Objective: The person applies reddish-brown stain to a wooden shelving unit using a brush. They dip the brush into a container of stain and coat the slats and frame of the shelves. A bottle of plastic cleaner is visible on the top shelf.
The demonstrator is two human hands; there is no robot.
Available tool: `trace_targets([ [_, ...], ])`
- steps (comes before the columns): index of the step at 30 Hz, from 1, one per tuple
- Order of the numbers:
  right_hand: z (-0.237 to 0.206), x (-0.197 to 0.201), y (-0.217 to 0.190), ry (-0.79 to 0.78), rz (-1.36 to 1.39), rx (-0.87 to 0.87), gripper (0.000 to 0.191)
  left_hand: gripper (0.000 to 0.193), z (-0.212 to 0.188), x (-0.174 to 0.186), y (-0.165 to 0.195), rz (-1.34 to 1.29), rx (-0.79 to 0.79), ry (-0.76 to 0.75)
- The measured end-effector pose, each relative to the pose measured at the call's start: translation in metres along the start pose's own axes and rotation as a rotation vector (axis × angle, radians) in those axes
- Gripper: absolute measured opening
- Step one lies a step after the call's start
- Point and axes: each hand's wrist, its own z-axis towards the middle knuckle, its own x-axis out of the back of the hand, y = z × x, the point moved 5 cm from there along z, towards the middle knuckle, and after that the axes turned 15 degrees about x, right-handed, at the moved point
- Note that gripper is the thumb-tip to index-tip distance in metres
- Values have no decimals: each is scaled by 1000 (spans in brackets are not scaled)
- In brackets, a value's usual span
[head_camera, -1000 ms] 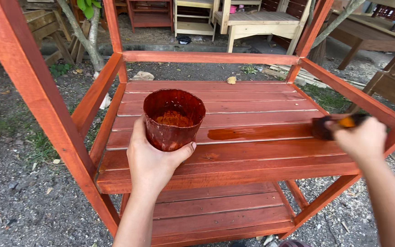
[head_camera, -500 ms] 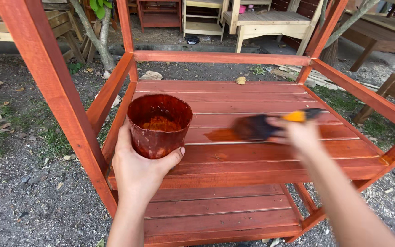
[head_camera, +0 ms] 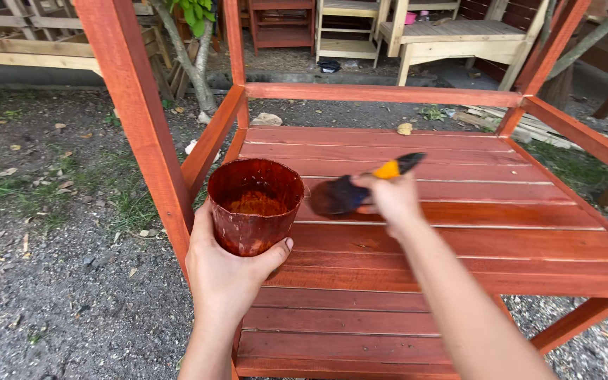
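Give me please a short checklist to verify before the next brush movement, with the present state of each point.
1. Cup held firm: the left hand wraps the stained cup from below, thumb on its side. Ok.
2. Cup upright: its rim looks level. Ok.
3. Stain in the cup: an orange-brown layer shows at the bottom, depth unclear. Cannot tell.
4. Brush grip: the right hand holds the brush by its yellow and black handle. Ok.
5. Brush loaded: bristles are dark and blurred. Cannot tell.
6. Slatted shelf coverage: one slat looks wet and glossy, others duller. Not ok.
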Motion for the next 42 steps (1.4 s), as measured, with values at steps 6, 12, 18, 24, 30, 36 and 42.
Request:
trace_targets([
  [6, -2, 56, -19, -17, -144, -47, 35, 97, 1, 2, 2, 9, 20, -5],
  [12, -9, 219, -24, 88, -301, 42, 24, 100, 0, 4, -3, 7, 12, -1],
  [18, 5, 122, -8, -28, -169, 86, 27, 96, -3, 10, -6, -1, 53, -18],
  [24, -3, -106, 3, -362, 13, 94, 24, 91, -6, 28, -2, 41, 67, 67],
  [30, 2, -97, -3, -388, -223, 71, 24, 86, -15, 47, -5, 40, 29, 121],
  [36, 38, 6, 6, -190, -201, 114, 23, 82, -16, 70, -20, 20, 121, 183],
  [42, -15, -171, 0, -741, -83, 657, 34, 83, -14, 86, -29, 10, 245, 251],
])
